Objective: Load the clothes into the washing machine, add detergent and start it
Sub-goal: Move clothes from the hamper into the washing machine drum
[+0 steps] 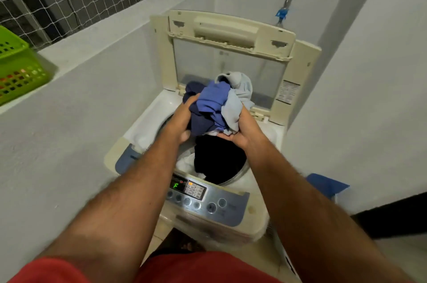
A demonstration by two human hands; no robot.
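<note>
A cream top-loading washing machine (258, 218) stands in front of me with its lid (228, 35) raised upright at the back. A bundle of clothes (217, 102), dark blue, mid blue and pale grey, hangs over the open drum. My left hand (182, 121) grips its left side and my right hand (242, 130) holds it from below on the right. Dark cloth (219, 160) and some white cloth lie inside the drum. The control panel (196, 192) at the front shows a green lit display. No detergent is in view.
A green plastic basket (16, 65) sits on the ledge at the left, under a netted window. White walls close in on both sides of the machine. A blue object (328, 185) lies on the floor to the right. A tap (283, 13) is on the back wall.
</note>
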